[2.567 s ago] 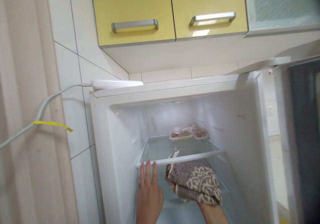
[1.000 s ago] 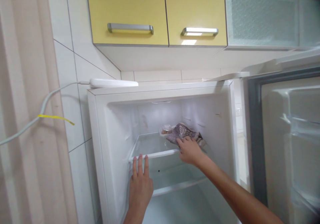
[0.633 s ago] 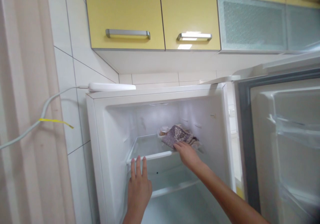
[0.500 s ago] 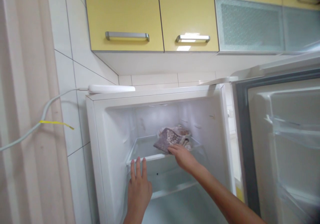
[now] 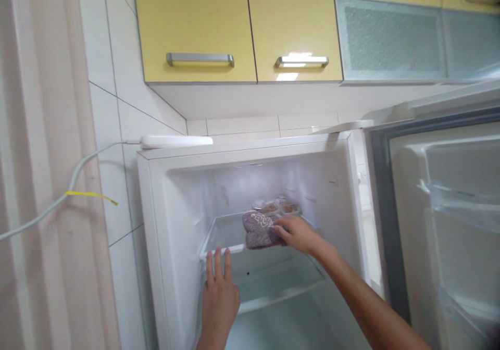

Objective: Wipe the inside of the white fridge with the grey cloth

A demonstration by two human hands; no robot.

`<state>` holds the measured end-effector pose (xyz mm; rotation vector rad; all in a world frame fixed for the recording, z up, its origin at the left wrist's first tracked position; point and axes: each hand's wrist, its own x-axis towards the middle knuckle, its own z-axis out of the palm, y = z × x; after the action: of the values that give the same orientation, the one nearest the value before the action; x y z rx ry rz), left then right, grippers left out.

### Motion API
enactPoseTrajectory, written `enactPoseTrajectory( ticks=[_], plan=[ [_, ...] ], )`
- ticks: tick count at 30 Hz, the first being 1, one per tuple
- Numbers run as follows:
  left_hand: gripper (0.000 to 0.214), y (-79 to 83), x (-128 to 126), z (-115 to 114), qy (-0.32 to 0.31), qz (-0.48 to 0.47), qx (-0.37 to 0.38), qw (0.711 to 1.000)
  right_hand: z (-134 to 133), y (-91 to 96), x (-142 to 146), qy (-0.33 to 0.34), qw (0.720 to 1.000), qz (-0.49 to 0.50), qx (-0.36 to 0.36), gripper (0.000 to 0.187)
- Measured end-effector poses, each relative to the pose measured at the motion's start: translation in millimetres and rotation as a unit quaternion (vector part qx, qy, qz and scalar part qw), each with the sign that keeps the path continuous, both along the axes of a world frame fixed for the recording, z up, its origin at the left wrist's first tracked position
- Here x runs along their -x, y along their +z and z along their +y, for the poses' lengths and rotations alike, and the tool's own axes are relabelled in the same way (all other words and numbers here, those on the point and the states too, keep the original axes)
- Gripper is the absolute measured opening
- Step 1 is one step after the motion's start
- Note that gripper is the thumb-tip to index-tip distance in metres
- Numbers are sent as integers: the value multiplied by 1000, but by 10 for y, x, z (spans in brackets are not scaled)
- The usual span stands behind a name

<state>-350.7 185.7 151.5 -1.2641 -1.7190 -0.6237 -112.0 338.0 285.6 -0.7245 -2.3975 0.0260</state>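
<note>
The patterned cloth [image 5: 260,229] lay bunched at the front of the fridge shelf [image 5: 223,224], just left of the right hand [image 5: 299,234], whose fingers gripped its right side. Below and to the left of it, the left hand [image 5: 221,298] rested open, its fingertips against the shelf's front rim. Food trays [image 5: 279,207] sat just behind the right hand.

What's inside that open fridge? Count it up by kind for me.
Patterned cloth: 1
Food trays: 2
Glass shelves: 2
Total: 5
</note>
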Motion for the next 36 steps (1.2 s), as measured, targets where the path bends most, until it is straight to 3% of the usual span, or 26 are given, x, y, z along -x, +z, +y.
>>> enactPoseTrajectory(
  ticks=[5, 9, 17, 20, 23, 27, 30, 36],
  plan=[
    [101, 22, 9, -43, -2, 3, 14, 1000, 359, 151, 388, -150, 985, -5, 82, 33],
    [101, 18, 10, -46, 8, 9, 12, 1000, 560, 81, 508, -166, 982, -10, 89, 29],
    [99, -10, 11, -13, 16, 10, 11, 1000, 506, 77, 321, -203, 978, 23, 34, 43],
    [99, -4, -2, -16, 15, 12, 12, 1000, 425, 76, 381, -174, 984, -6, 35, 42],
    [99, 4, -14, -14, 17, 9, 10, 1000, 237, 11, 567, -75, 995, -49, 31, 40],
    [98, 24, -10, -25, 14, 10, 9, 1000, 10, -134, 740, -20, 994, -96, 48, 55],
    [95, 41, 2, -44, 12, 6, 16, 1000, 24, -181, 653, -41, 993, -97, 62, 60],
    [81, 28, 7, -41, 14, 0, 26, 1000, 274, -190, 162, -130, 985, -80, 86, 54]
  ],
)
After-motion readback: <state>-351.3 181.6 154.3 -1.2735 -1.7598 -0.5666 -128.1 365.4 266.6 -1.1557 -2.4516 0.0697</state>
